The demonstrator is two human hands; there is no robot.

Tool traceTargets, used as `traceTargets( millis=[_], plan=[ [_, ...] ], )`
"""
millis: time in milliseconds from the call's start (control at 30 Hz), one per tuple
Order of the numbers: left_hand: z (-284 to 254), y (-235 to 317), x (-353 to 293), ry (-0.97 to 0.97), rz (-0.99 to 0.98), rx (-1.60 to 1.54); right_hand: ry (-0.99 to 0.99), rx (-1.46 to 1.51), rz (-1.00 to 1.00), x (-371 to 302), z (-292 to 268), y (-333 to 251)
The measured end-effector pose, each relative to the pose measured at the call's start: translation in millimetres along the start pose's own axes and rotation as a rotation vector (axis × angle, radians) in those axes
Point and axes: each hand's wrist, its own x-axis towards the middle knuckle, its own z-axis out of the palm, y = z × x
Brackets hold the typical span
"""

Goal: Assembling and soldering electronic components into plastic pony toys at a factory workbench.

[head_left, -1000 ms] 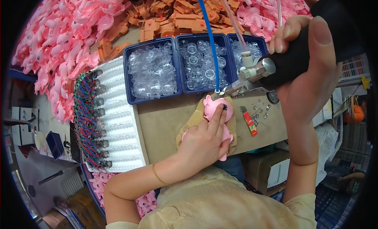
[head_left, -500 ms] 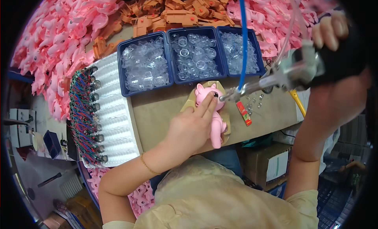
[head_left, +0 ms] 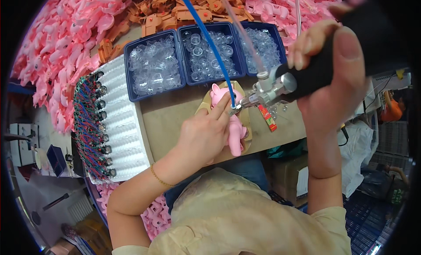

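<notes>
A pink plastic toy animal (head_left: 234, 134) lies in a yellowish holding block (head_left: 249, 139). My left hand (head_left: 204, 134) steadies the toy, its fingers stretched over the head. In my right hand (head_left: 326, 75) is a hose-fed tool with a black body (head_left: 322, 75) and a shiny metal front end (head_left: 267, 90). My right fingers wrap round that black body. The tool's narrow tip meets the toy beside my left fingertips; the exact contact spot is hidden. A blue hose (head_left: 206, 35) joins near the tip, and a clear hose (head_left: 241, 29) joins farther back.
Behind the toy stand blue bins (head_left: 186, 66) of clear plastic parts. Pink toy shells (head_left: 57, 66) and orange-brown parts (head_left: 193, 14) heap up beyond. Wired parts (head_left: 90, 128) line a white ribbed tray (head_left: 127, 123) at left. A red packet (head_left: 267, 117) lies beside small shiny pieces.
My right hand has brought the tool leftward and lower, its tip shifting from the side of the toy's head down beside my left fingertips. The blue hose has swung left.
</notes>
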Motion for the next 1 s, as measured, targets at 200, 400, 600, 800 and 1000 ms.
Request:
traceTargets(
  millis=[200, 400, 600, 800, 1000],
  plan=[
    [3.2, -5.3, -1.4, 0.008, 0.011, 0.032, 0.070, -0.252, -0.090, 0.9, 9.8, -11.7],
    [4.7, -7.3, -1.9, -0.036, 0.023, 0.012, 0.089, -0.194, -0.059, -19.4, 32.5, -44.5],
    [6.1, -7.5, -1.0, -0.017, 0.083, -0.006, 0.111, -0.126, -0.029, -30.2, 49.7, -62.2],
    [13.4, -8.5, -6.9, 0.041, 0.023, 0.001, 0.073, -0.137, 0.002, -42.0, 44.5, -36.7],
    [17.6, -4.8, -2.5, 0.048, 0.057, -0.020, 0.192, -0.002, 0.148, -3.0, 15.0, -57.7]
  ],
)
